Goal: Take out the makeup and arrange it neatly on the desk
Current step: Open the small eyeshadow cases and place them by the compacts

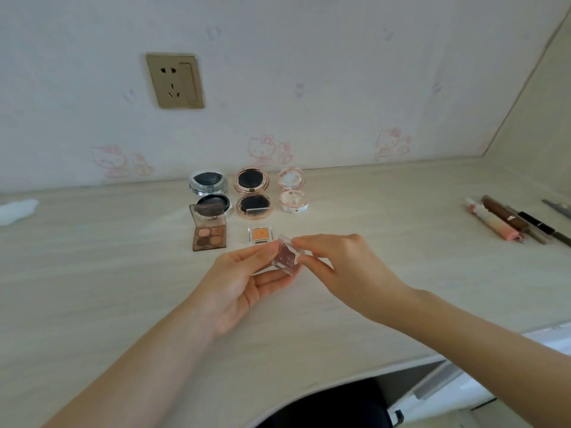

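mid-task, by the look of it: five opened compacts and palettes already sit in rows at centre frame on the pale wood-grain table [92, 273]. both the left hand [238, 285] and right hand [343, 261] pinch a small clear square eyeshadow case [285, 257] just below them, unplaced. pencils and tubes [509, 222] at the right edge are cut off; no makeup bag shows.

small clear eyeshadow pot [285, 257], mauve-brown, tilted, above desk [92, 257]
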`<state>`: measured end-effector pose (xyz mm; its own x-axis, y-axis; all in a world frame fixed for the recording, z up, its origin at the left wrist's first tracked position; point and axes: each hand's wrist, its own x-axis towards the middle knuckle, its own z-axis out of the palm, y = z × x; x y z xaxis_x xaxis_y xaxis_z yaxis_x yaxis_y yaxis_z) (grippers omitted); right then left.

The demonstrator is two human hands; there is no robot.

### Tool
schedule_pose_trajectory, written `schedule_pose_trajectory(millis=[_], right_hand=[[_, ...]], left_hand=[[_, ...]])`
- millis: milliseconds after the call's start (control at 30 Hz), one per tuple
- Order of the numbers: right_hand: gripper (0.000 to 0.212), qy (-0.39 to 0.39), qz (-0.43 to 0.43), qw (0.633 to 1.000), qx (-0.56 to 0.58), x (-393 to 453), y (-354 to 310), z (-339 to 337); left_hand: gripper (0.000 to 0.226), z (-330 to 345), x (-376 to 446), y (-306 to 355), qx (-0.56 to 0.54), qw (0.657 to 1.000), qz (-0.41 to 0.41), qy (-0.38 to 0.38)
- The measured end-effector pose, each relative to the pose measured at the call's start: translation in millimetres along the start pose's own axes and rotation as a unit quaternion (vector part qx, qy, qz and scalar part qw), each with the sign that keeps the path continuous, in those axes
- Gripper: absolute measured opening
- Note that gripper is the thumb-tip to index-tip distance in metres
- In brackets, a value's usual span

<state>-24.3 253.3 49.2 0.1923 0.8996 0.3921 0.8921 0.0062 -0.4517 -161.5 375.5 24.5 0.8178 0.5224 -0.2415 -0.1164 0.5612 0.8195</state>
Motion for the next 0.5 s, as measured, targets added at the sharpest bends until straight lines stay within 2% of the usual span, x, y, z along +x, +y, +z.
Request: schedule_pose_trajectory(millis=[100, 200, 333, 400, 467, 500], right_hand=[[0.022, -0.003, 0.008, 1.0, 0.005, 3.1, 0.0, -1.5], [0.025, -0.003, 0.068, 0.995, 0.068, 6.6, 1.2, -2.7], [0.026, -0.004, 0.186, 0.95, 0.249, 11.7, 3.5, -2.3], [0.024, -0.004, 0.222, 0.93, 0.294, 14.5, 5.5, -3.2], [0.025, -0.013, 0.235, 0.925, 0.298, 15.6, 8.1, -3.3], [0.025, -0.018, 0.238, 0.925, 0.296, 15.6, 9.8, -2.9]], left_hand=[[0.029, -2.8, -4.7, -0.8, -0.015, 1.0, -0.007, -0.005], [0.032, -2.9, -7.7, -1.7, -0.019, 1.0, -0.012, -0.017], [0.029, -3.0, -7.4, -2.5, -0.014, 0.999, -0.014, -0.028], [0.027, -2.8, -7.5, -3.4, -0.003, 1.0, -0.009, -0.03], [0.028, -1.9, -8.2, -4.8, 0.052, 0.998, 0.024, -0.012], [0.026, -2.2, -8.7, -5.6, 0.113, 0.992, 0.057, 0.007]])
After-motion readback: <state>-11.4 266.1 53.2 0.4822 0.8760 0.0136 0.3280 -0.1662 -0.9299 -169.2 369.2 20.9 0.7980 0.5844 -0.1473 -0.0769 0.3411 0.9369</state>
